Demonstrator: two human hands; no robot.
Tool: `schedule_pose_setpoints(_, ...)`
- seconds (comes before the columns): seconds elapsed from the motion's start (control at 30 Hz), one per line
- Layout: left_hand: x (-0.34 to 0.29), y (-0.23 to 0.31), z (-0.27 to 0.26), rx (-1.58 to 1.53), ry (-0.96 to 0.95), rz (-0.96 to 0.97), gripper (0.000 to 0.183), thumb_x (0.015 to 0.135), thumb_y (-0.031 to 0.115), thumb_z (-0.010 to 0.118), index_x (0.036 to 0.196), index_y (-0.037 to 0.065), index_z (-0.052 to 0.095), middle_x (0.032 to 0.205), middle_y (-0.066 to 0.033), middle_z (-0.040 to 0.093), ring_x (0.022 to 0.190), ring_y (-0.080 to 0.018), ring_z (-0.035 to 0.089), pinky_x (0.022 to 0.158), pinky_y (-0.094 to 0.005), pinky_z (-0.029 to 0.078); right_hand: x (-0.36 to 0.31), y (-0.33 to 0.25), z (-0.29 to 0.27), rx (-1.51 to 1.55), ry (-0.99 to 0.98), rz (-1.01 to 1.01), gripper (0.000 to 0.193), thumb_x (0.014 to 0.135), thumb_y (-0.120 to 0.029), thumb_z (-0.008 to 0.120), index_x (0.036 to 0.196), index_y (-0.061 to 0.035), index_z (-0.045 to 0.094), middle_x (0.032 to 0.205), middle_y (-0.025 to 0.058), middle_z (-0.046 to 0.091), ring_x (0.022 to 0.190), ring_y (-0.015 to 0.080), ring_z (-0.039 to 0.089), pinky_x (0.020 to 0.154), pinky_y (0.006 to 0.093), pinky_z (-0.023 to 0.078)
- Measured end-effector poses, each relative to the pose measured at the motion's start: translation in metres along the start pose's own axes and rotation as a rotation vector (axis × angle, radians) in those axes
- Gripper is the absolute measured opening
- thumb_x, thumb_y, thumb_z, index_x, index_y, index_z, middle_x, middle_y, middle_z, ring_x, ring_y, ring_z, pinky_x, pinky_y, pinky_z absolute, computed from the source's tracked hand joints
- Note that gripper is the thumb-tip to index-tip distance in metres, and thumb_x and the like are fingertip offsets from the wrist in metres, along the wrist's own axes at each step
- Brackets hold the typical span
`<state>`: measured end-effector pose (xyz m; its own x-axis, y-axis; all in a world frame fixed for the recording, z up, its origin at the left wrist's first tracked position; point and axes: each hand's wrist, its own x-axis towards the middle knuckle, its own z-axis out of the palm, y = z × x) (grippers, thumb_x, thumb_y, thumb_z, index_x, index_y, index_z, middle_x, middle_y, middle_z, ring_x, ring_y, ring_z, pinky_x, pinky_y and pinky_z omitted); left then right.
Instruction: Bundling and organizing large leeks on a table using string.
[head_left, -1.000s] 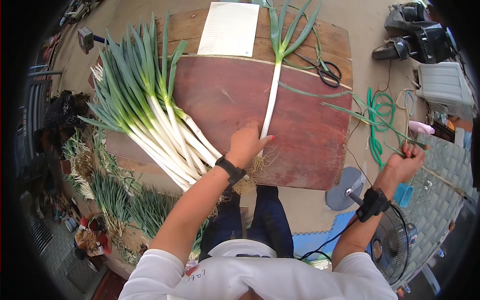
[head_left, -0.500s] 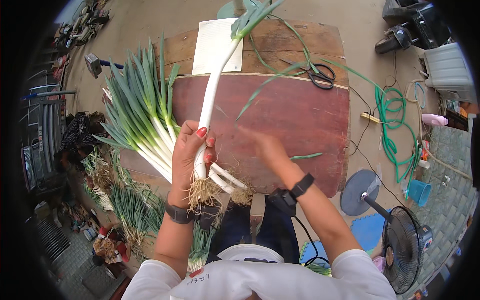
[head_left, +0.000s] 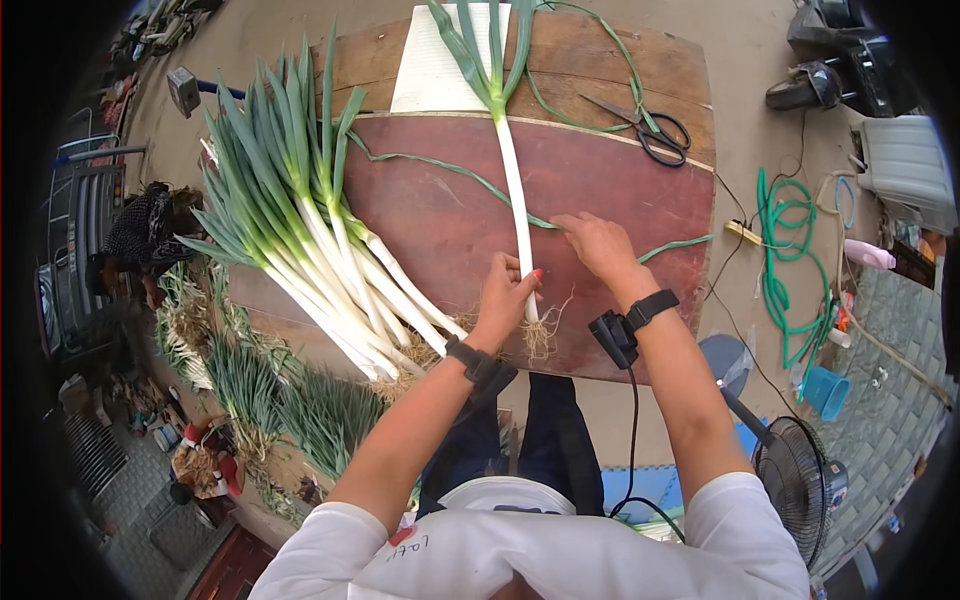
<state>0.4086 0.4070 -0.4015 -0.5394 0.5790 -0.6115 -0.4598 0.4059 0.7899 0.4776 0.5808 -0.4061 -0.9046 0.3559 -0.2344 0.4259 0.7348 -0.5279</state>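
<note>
At the left of the worktop [head_left: 420,230] lies a fanned pile of scallions [head_left: 300,205], and beside it a thin green leaf strip [head_left: 440,163] starts slantwise across the worktop. Near the worktop's middle, the left hand [head_left: 508,290] has its grip around a single scallion [head_left: 515,190], just above the roots; right of the middle, the right hand [head_left: 600,248] meets the strip, its grip impossible to tell, and scissors [head_left: 637,122] lie near the far right corner

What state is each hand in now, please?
Left hand: closed around a leek near its roots.
Right hand: at a green strip; its grip cannot be told.
</note>
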Motion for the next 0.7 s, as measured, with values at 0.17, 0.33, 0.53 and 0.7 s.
schedule_pose_setpoints(0.17, 0.009, -0.006, -0.009, 0.371, 0.056, -0.015, 0.025, 0.085, 0.008, 0.059, 0.104, 0.000, 0.045, 0.089, -0.0141, 0.060, 0.073, -0.0199, 0.062, 0.061, -0.0329, 0.048, -0.014, 0.014, -0.007, -0.064, -0.017, 0.003, 0.040, 0.079, -0.005, 0.051, 0.116, -0.0169, 0.057, 0.096, 0.0119, 0.056, 0.089, 0.0298, 0.057, 0.074, 0.0412, 0.047)
schedule_pose_setpoints(0.33, 0.071, 0.053, -0.045, 0.895, 0.353, 0.630, 0.044, 0.078, 0.003, 0.058, 0.121, 0.004, 0.044, 0.122, -0.0155, 0.044, 0.084, -0.0263, 0.057, 0.073, -0.0344, 0.048, -0.027, 0.028, -0.016, -0.109, 0.218, 0.108, 0.045, 0.076, -0.001, 0.052, 0.119, -0.0165, 0.054, 0.095, 0.0110, 0.055, 0.086, 0.0301, 0.055, 0.074, 0.0425, 0.046)
schedule_pose_setpoints(0.53, 0.100, 0.071, -0.066, 1.339, 0.175, 0.423, 0.026, 0.076, 0.008, 0.056, 0.102, 0.006, 0.052, 0.108, -0.0175, 0.057, 0.085, -0.0368, 0.057, 0.069, -0.0439, 0.046, -0.053, 0.056, -0.031, -0.005, 0.188, 0.289, 0.030, 0.077, -0.002, 0.053, 0.106, -0.0099, 0.056, 0.094, 0.0095, 0.058, 0.090, 0.0296, 0.056, 0.074, 0.0423, 0.045)
schedule_pose_setpoints(0.7, 0.050, 0.038, -0.088, 1.350, 0.169, 0.214, 0.011, 0.074, 0.017, 0.058, 0.075, 0.006, 0.058, 0.071, -0.0165, 0.061, 0.070, -0.0358, 0.059, 0.062, -0.0443, 0.046, -0.058, 0.067, -0.058, -0.184, 0.340, 0.239, 0.030, 0.073, -0.005, 0.063, 0.103, -0.0089, 0.057, 0.094, 0.0085, 0.058, 0.090, 0.0296, 0.055, 0.073, 0.0420, 0.044)
